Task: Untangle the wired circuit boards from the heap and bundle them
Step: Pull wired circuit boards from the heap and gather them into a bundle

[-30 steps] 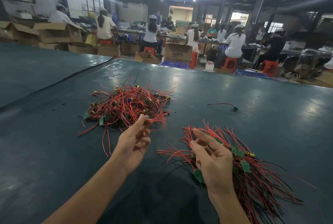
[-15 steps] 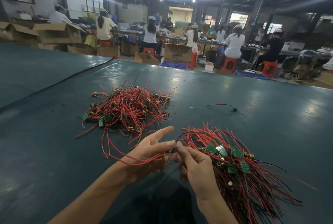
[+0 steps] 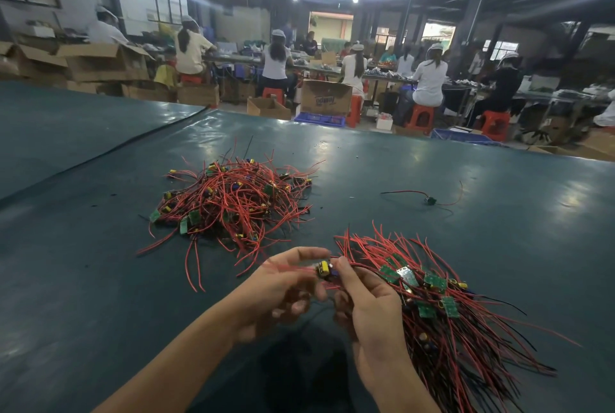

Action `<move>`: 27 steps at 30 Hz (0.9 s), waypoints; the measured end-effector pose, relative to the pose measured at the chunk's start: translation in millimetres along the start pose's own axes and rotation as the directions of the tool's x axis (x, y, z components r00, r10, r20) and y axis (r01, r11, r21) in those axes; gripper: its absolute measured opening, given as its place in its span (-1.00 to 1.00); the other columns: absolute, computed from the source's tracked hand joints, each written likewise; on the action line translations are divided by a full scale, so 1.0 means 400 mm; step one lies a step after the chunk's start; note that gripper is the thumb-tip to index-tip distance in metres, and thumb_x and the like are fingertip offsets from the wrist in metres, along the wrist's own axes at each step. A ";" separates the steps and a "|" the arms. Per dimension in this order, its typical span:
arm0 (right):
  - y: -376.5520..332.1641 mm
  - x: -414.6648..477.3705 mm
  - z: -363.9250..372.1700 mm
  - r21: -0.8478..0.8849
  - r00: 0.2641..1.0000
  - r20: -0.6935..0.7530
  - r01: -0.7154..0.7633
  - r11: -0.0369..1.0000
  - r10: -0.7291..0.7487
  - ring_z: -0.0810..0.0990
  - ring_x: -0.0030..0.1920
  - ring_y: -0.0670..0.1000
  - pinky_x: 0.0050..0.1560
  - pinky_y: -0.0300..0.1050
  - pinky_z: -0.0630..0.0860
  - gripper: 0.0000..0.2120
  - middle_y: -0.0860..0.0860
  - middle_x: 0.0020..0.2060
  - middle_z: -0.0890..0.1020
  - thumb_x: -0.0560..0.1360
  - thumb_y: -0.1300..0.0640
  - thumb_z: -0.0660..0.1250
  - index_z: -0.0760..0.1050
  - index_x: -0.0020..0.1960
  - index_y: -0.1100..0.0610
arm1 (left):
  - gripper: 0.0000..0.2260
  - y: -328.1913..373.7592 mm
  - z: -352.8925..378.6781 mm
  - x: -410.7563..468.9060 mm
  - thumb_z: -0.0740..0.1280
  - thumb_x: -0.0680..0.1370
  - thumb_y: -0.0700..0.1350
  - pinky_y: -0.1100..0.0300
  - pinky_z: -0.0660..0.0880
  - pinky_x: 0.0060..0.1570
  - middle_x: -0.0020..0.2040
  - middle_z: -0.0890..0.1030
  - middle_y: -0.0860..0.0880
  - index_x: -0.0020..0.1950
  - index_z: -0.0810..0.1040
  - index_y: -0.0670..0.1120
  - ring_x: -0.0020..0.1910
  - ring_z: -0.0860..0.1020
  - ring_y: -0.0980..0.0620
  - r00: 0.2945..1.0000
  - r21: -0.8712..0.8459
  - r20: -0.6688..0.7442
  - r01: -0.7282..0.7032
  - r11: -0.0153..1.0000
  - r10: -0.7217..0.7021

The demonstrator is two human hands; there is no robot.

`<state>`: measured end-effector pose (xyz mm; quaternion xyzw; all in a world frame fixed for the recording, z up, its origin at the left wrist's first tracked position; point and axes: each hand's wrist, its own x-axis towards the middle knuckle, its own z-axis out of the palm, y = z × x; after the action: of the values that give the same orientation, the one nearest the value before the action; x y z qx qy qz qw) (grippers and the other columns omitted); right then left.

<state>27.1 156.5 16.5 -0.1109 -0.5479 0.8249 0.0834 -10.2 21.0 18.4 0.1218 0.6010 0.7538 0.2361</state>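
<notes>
and here we are, mid-sort on the dark green table (image 3: 100, 279). the left hand (image 3: 283, 283) is up off the surface, a touch blurred, thumb and forefinger pinching a single board (image 3: 324, 269) with a yellow capacitor, its red wire trailing back across the fingers. the right hand (image 3: 369, 306) meets it there, forefinger tip on that same board, while the rest of the hand looks wrapped round the neck of the bundle (image 3: 449, 313). how the hidden fingers lie underneath, i can't tell.

that bundle fans out towards the near right corner of the surface, boards clustered together, red and black leads running roughly one way. so, progress: a good share is sorted, i'd say around the halfway mark.

the heap (image 3: 233, 199) sits well apart, beyond the hands and to their left, near the middle of the surface. it's a thick knot of red wire with green boards poking out at its near-left fringe, so plenty left to pull. one stray board (image 3: 429, 200) lies alone further right, towards the far edge, uncollected. and no tie on the bundle that i can see.
</notes>
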 end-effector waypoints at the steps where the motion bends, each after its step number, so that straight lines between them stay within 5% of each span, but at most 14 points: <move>1: 0.000 0.003 0.000 0.016 0.999 -0.035 0.020 1.000 -0.019 0.50 -0.41 0.03 -0.46 -0.23 0.39 -0.82 0.19 -0.33 0.63 0.46 0.17 0.43 0.69 -0.31 0.14 | -0.78 -0.005 0.003 0.000 0.36 0.53 -0.16 0.40 0.17 -0.70 -0.39 0.59 -0.03 0.17 0.51 -0.07 -0.64 0.35 0.17 1.000 0.085 0.006 -0.006 0.996 0.005; 4: -0.001 0.002 0.000 -0.005 0.993 -0.051 0.109 0.994 -0.109 0.57 -0.46 -0.08 -0.47 -0.30 0.47 -0.83 0.09 -0.41 0.66 0.40 0.11 0.45 0.68 -0.33 0.15 | -0.75 -0.013 0.019 -0.010 0.50 0.40 0.10 0.35 0.22 -0.62 -0.37 0.61 0.01 0.00 0.59 0.05 -0.59 0.38 0.14 0.996 0.220 0.083 -0.047 0.974 0.029; 8: -0.001 -0.009 0.004 -0.139 0.959 0.032 0.283 0.949 -0.282 0.66 -0.34 -0.10 -0.30 -0.33 0.53 -0.86 -0.01 -0.38 0.70 0.43 0.16 0.44 0.72 -0.26 0.01 | -0.61 -0.007 0.029 -0.009 0.35 0.36 0.40 0.41 0.19 -0.65 -0.30 0.65 -0.11 -0.21 0.59 0.07 -0.61 0.43 0.11 0.997 0.250 -0.016 -0.069 0.966 0.076; 11: 0.002 -0.003 0.001 -0.139 0.974 -0.016 0.221 0.965 -0.226 0.69 -0.23 -0.03 -0.15 -0.20 0.57 -0.78 0.01 -0.30 0.72 0.46 0.22 0.44 0.72 -0.28 -0.04 | -0.61 -0.001 0.027 -0.005 0.31 0.42 0.30 0.42 0.17 -0.65 -0.37 0.62 -0.14 -0.32 0.60 -0.01 -0.64 0.40 0.11 0.992 0.234 -0.051 -0.101 0.967 0.117; 16: -0.035 0.019 -0.028 0.048 0.990 -0.131 0.053 0.997 -0.046 0.33 -0.54 -0.14 -0.55 -0.30 0.28 -0.87 -0.02 -0.45 0.58 0.42 0.13 0.44 0.70 -0.28 0.12 | -0.60 0.014 0.021 -0.008 0.32 0.38 0.24 0.43 0.14 -0.67 -0.46 0.57 -0.15 -0.40 0.57 -0.08 -0.67 0.35 0.11 0.991 0.189 -0.057 -0.111 0.976 0.124; 20: -0.072 0.035 -0.065 0.192 0.983 -0.171 0.094 0.977 -0.061 0.27 -0.52 -0.15 -0.60 -0.34 0.19 -0.88 -0.03 -0.39 0.57 0.51 0.21 0.37 0.67 -0.12 0.19 | -0.59 0.028 0.010 -0.010 0.31 0.38 0.23 0.45 0.13 -0.67 -0.49 0.55 -0.14 -0.43 0.55 -0.09 -0.69 0.33 0.11 0.988 0.156 -0.074 -0.123 0.980 0.136; 27: -0.024 0.026 -0.031 0.014 0.976 -0.174 0.138 0.990 -0.133 0.32 -0.53 -0.13 -0.54 -0.29 0.31 -0.81 -0.05 -0.49 0.51 0.41 0.03 0.44 0.67 -0.34 0.07 | -0.61 0.017 0.026 -0.010 0.29 0.41 0.26 0.43 0.15 -0.66 -0.38 0.60 -0.14 -0.33 0.57 -0.05 -0.62 0.40 0.08 0.984 0.160 -0.080 -0.145 0.976 0.159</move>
<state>20.7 173.7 19.8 -0.1432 -0.5341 0.8117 0.1881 -3.3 26.7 27.8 0.1502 0.6566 0.7259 0.1394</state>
